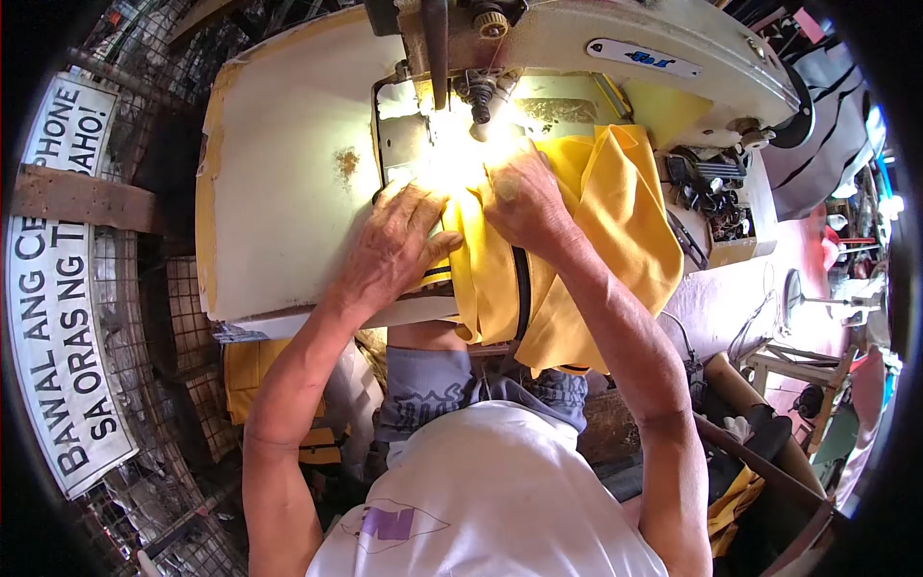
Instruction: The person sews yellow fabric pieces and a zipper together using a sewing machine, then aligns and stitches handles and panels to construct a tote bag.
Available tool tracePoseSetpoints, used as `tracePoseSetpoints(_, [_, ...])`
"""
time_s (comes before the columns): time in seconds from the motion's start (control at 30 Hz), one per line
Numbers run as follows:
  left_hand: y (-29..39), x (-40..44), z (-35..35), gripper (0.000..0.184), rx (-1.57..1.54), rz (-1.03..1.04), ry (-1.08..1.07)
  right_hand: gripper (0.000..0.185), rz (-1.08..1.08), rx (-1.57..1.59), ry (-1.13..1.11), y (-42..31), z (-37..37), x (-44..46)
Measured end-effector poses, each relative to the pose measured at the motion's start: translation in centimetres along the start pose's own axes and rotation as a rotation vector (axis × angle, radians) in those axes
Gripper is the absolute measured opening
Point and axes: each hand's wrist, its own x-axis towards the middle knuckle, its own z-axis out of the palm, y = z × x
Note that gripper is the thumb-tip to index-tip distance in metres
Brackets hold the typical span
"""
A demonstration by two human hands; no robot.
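Yellow fabric (620,221) with black strips lies under the sewing machine (558,38) and hangs over the table's front edge. My left hand (394,236) rests at the left side of the fabric, fingers spread and pointing at the needle area, thumb on the cloth. On the other side, my right hand (527,197) presses on the fabric close to the needle; its fingertips are washed out by the bright lamp light. The needle and presser foot are hidden in the glare.
The worn sewing table (279,183) extends left. At the right stands an open box (735,216) of small dark parts. A lettered sign (72,365) hangs on wire mesh at the left. More yellow cloth (255,380) lies below the table.
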Motion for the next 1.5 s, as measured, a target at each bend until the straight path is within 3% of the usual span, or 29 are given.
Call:
tracePoseSetpoints(0.03, [0.0,0.0,0.0,0.046,0.005,0.004,0.002,0.023,0.016,-0.01,-0.033,-0.1,-0.1,-0.1])
tracePoseSetpoints(0.13, [0.1,0.2,-0.1,0.046,-0.001,0.009,-0.013,0.025,-0.009,-0.016,0.14,-0.6,0.3,0.0])
tracePoseSetpoints(0.23, [0.4,0.4,-0.5,0.044,-0.007,0.007,-0.035,0.03,0.082,0.002,0.118,-1.4,0.3,0.4])
tracePoseSetpoints(0.43, [0.9,0.7,-0.9,0.041,0.066,0.002,-0.073,0.036,0.061,0.078,0.171,-0.9,0.7,-0.5])
tracePoseSetpoints(0.53, [0.7,0.7,-0.5,0.038,0.086,0.025,-0.075,0.029,-0.149,0.097,0.278,-1.4,-0.1,-2.3])
tracePoseSetpoints(0.57, [0.5,0.7,-0.3,0.037,0.1,0.034,-0.07,0.042,-0.081,0.019,0.17,-3.4,-1.8,-3.3])
tracePoseSetpoints(0.63, [0.2,0.4,0.3,0.036,0.135,0.008,-0.074,0.049,-0.158,-0.054,0.133,-4.1,-2.4,-5.1])
tracePoseSetpoints(0.83, [-0.3,0.4,0.4,0.039,0.192,0.027,-0.122,0.051,-0.286,-0.114,0.049,-2.8,-2.2,-5.0])
tracePoseSetpoints(1.5, [-2.7,3.0,-0.9,0.047,0.12,0.03,-0.108,0.047,-0.265,-0.07,-0.05,-2.4,-2.6,-2.0])
